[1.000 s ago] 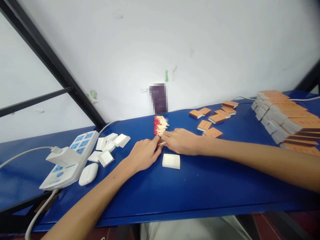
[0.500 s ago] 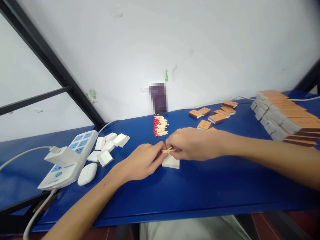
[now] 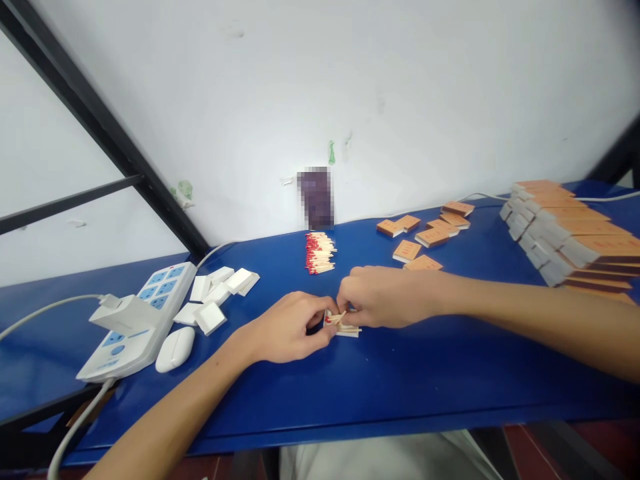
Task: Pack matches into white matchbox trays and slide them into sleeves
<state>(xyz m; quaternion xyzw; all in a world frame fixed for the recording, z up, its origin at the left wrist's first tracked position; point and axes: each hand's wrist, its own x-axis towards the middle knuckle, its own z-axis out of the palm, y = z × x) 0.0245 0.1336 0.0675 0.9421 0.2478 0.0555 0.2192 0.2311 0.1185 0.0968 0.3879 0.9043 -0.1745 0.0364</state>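
A small white matchbox tray (image 3: pixel 354 335) lies on the blue table in front of me, with several matches (image 3: pixel 347 327) in it. The thumb and index finger of my left hand (image 3: pixel 295 327) close on the tray's left end, by the red match heads. My right hand (image 3: pixel 375 298) has its fingertips pinched over the tray on matches, one of them slanting across the others. The hands cover part of the tray. Beyond them lies a pile of red-tipped matches (image 3: pixel 320 253).
Empty white trays (image 3: pixel 210 316) lie at the left, near a white earphone case (image 3: pixel 175 349) and a power strip (image 3: pixel 145 320) with a charger. Several orange matchboxes (image 3: pixel 433 237) are scattered right of the match pile. A large matchbox stack (image 3: pixel 590 233) stands far right.
Both hands have lowered the matches from above the tray into it. The matches now lie mostly along the tray, and the right hand has shifted slightly down.
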